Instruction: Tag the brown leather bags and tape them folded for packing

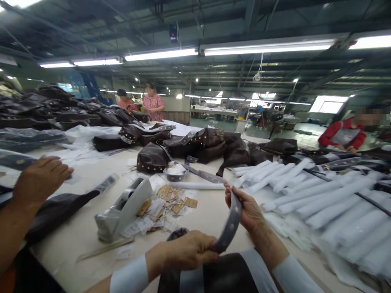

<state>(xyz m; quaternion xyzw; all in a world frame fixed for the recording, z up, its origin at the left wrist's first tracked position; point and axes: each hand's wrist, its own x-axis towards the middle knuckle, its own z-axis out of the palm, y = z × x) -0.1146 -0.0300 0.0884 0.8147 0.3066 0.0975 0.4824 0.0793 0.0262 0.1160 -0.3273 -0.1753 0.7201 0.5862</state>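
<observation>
My left hand (195, 249) is closed around the lower end of a dark strap wrapped in clear film with pale studs showing through (231, 223). Higher up, the strap's other visible end is pinched in my right hand (247, 209), so the strap bows between the two. Beneath my hands is a dark brown bag (227, 276) with pale bands across it, partly cut off by the lower edge of the view. A grey tape dispenser (124, 213) and a pile of tan paper tags with strings (171, 199) lie beyond my left hand.
At the left, a co-worker's hand (42, 177) hovers over a dark bag (65, 207). White padding rolls (320, 195) heap up on the right. Brown bags (152, 156) cover the table's far side. Another person (345, 134) sits at the right; two more stand at the back.
</observation>
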